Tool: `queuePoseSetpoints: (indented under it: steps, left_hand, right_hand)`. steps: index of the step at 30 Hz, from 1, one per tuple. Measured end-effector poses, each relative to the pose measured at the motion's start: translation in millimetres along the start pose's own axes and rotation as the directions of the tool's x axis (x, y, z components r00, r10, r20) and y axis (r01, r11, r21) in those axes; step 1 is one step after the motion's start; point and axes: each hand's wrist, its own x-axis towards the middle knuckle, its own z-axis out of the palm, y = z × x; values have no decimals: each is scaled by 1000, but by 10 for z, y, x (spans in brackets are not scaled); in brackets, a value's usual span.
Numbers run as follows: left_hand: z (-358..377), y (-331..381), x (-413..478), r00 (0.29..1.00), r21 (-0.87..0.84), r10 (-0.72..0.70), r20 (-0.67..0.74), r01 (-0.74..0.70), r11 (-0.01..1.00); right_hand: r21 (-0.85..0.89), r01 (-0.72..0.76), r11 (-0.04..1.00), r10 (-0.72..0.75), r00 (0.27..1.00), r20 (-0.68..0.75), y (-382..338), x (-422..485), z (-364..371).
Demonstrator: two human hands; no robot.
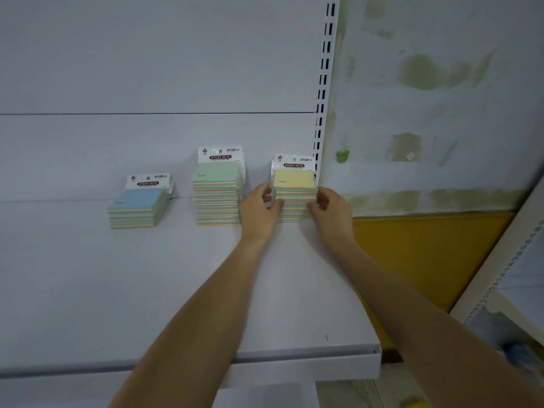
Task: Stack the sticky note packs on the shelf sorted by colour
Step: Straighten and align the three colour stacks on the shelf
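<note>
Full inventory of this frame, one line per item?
blue-topped stack: 1, pastel packs, shelf left
green-topped stack: 1, tallest, shelf middle
yellow-topped stack: 1, shelf right, by the post
shelf: 1, white, under all the stacks
slotted post: 1, white, right of the back panel
wall: white, green-stained, right
panel: 1, yellow, below the wall
small clip: 1, green, on the wall
left hand: fingers curled, holds the yellow-topped stack's left side
right hand: fingers curled, holds its right side

Three stacks stand: one blue-topped stack (135, 209), one green-topped stack (216, 195), one yellow-topped stack (294, 184).
</note>
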Motion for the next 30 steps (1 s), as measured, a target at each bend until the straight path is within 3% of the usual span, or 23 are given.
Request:
queuePoseSetpoints:
  steps: [8,13,20,25,28,30]
  left_hand:
    - [31,10,27,999,-22,31,-29,-31,999]
    - [32,41,10,997,-2,43,-69,-44,999]
    - [44,41,-1,995,30,87,-58,-85,996]
    - [45,22,27,998,-78,-30,-60,25,997]
    - [13,37,42,982,-112,-191,0,190,975]
    - [20,12,43,964,-31,-243,109,248,968]
  right_hand:
    - [47,-16,999,19,998,-56,1,2,23]
    - [115,63,991,-50,993,-112,-54,-35,19]
    - [205,-5,979,30,992,-123,6,32,23]
    - [283,-105,953,128,990,-65,6,4,7]
    - [157,-159,975,156,987,29,59,-15,2]
    - [8,-119,993,118,991,59,94,-13,22]
